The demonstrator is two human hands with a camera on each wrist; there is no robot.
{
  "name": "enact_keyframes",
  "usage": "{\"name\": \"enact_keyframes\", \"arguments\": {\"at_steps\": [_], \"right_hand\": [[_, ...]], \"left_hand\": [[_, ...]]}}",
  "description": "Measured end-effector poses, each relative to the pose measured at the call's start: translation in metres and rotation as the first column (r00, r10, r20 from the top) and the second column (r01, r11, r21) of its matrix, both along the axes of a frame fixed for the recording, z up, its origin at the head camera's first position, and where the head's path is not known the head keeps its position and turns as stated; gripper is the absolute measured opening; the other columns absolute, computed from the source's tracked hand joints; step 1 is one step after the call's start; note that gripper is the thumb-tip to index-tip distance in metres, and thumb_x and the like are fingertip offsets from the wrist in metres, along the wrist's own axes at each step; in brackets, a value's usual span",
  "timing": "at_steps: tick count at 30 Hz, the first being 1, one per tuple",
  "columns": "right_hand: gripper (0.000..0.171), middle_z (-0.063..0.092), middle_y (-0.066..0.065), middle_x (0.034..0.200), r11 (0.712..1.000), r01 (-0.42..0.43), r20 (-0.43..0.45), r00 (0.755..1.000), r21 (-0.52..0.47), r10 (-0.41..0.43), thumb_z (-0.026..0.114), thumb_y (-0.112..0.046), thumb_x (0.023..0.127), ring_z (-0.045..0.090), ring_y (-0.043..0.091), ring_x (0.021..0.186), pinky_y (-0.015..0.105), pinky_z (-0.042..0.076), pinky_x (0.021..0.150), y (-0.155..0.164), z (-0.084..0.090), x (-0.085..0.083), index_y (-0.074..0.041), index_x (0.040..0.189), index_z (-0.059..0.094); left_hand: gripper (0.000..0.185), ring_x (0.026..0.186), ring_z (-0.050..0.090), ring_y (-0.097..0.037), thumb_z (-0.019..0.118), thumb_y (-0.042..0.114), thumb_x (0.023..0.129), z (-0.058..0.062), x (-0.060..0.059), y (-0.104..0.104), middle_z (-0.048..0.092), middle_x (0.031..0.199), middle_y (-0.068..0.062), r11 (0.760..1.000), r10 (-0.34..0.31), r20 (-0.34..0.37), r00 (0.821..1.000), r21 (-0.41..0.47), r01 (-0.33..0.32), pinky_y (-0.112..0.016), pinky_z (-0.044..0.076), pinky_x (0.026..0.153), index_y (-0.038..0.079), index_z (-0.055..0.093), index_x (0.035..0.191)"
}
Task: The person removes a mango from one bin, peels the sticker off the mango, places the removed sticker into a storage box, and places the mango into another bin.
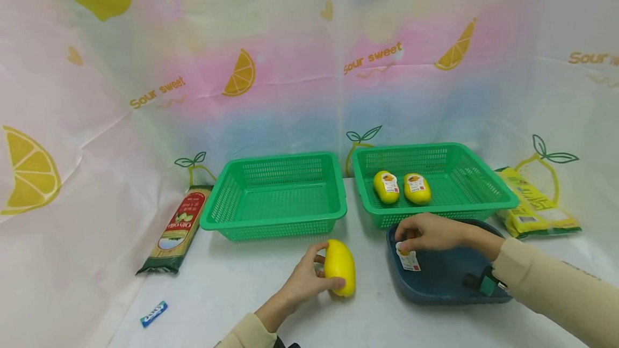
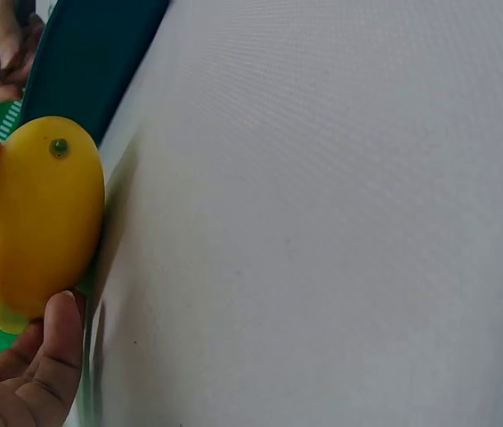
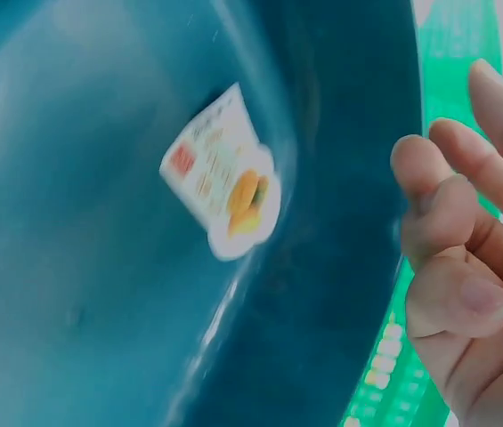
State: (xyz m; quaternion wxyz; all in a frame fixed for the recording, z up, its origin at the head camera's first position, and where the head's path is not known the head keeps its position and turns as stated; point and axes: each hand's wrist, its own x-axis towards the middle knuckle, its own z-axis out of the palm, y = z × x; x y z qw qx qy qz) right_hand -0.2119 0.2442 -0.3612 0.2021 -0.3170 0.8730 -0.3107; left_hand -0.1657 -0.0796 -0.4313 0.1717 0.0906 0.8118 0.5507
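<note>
I have my left hand (image 1: 306, 279) curled around a smooth yellow mango-shaped fruit (image 1: 339, 267) near the front edge of the white surface (image 1: 217, 294), fingers behind it and thumb at its lower end; the left wrist view shows the small stem dimple facing out. My right hand (image 1: 427, 232) hovers over the left rim of the dark blue plastic tray (image 1: 445, 283). Its fingers are bent together close to a small white printed sticker (image 3: 220, 182) that lies against the tray's inner wall; I cannot tell whether they touch it.

I judge the fruit firm but glossy and likely to slip, so a grip around its broad middle suits it. The sticker looks thin, light and floppy, best lifted by an edge.

Behind, an empty green mesh basket (image 1: 275, 195) sits beside a second green mesh basket (image 1: 430, 181) holding two stickered yellow fruits (image 1: 401, 187).
</note>
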Motion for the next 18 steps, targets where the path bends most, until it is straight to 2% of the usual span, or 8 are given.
{"name": "enact_keyframes", "arguments": {"at_steps": [7, 11, 14, 18], "right_hand": [[0.025, 0.068, 0.006, 0.091, 0.996, 0.073, 0.057, 0.996, -0.059, -0.070, 0.063, -0.028, 0.096, 0.057, 0.015, 0.073, 0.023, 0.049, 0.065, -0.026, 0.000, 0.008, -0.009, 0.112, 0.066], [0.030, 0.063, 0.010, 0.091, 0.983, 0.148, 0.122, 0.983, -0.104, -0.135, 0.064, -0.028, 0.096, 0.056, 0.018, 0.069, 0.028, 0.050, 0.059, -0.044, -0.004, 0.011, -0.007, 0.117, 0.063], [0.038, 0.061, 0.015, 0.106, 0.967, 0.213, 0.191, 0.964, -0.138, -0.185, 0.066, -0.028, 0.095, 0.059, 0.023, 0.074, 0.033, 0.053, 0.061, -0.061, -0.007, 0.015, -0.005, 0.124, 0.059], [0.045, 0.053, 0.023, 0.129, 0.947, 0.279, 0.263, 0.936, -0.159, -0.232, 0.069, -0.024, 0.092, 0.063, 0.027, 0.084, 0.037, 0.057, 0.071, -0.079, -0.012, 0.020, -0.006, 0.131, 0.055]], "left_hand": [[0.087, 0.091, 0.059, -0.023, 0.083, 0.023, 0.078, -0.001, 0.001, 0.002, 0.050, 0.126, -0.018, 1.000, -0.006, -0.001, 1.000, -0.004, 0.006, -0.032, 0.049, 0.072, 0.012, 0.035, 0.150], [0.087, 0.088, 0.057, -0.022, 0.083, 0.024, 0.078, -0.002, 0.001, 0.003, 0.051, 0.123, -0.018, 1.000, -0.007, -0.002, 1.000, 0.005, 0.007, -0.031, 0.047, 0.070, 0.011, 0.035, 0.150], [0.087, 0.088, 0.057, -0.023, 0.083, 0.024, 0.078, -0.002, 0.001, 0.004, 0.052, 0.123, -0.018, 1.000, -0.007, 0.000, 1.000, 0.008, 0.007, -0.031, 0.047, 0.070, 0.012, 0.035, 0.150], [0.087, 0.086, 0.058, -0.022, 0.083, 0.025, 0.079, -0.003, 0.001, 0.003, 0.052, 0.124, -0.018, 1.000, -0.017, 0.006, 1.000, 0.016, 0.017, -0.031, 0.047, 0.069, 0.013, 0.034, 0.151]]}}
